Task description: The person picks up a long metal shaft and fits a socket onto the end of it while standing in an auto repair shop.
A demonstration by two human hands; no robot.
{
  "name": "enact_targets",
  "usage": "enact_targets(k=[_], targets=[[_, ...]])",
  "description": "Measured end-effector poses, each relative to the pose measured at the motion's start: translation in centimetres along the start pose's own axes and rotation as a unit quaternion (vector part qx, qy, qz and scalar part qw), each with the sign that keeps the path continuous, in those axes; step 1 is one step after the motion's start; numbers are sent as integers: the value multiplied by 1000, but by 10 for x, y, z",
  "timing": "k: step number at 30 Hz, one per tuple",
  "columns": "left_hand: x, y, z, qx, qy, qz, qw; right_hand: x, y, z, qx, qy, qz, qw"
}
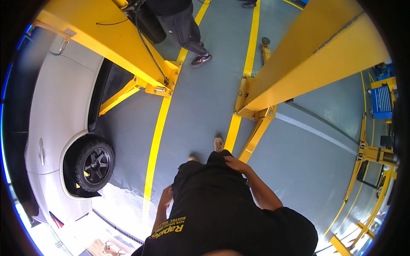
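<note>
My left hand hangs beside the hem of my black shirt; its fingers are turned away and mostly hidden. In front of my right thigh is my right hand, at the dark cloth of my trousers, its fingertips hard to make out. No object shows in either hand. One tan shoe of mine is forward on the grey floor, and the tip of the other shows further left.
Yellow lift posts stand ahead on the left and right, with low arms at their bases. A white vehicle with a black wheel is at left. Another person walks ahead. A blue tool chest stands far right.
</note>
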State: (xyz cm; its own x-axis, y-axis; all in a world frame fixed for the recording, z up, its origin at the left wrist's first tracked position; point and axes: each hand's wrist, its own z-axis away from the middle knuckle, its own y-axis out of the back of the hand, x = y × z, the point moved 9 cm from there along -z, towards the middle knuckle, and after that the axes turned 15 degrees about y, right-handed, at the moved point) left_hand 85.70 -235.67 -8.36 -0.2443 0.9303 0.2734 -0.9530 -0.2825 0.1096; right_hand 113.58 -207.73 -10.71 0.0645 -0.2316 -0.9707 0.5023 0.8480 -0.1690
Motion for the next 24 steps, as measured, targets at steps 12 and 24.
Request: enact_targets(k=[12,24], targets=[[72,-68,-38,-53,-122,107,985,109,27,-36,-172,14,195,966],[161,-82,-103,-79,-126,67,987,41,63,-51,-65,-38,421,904]])
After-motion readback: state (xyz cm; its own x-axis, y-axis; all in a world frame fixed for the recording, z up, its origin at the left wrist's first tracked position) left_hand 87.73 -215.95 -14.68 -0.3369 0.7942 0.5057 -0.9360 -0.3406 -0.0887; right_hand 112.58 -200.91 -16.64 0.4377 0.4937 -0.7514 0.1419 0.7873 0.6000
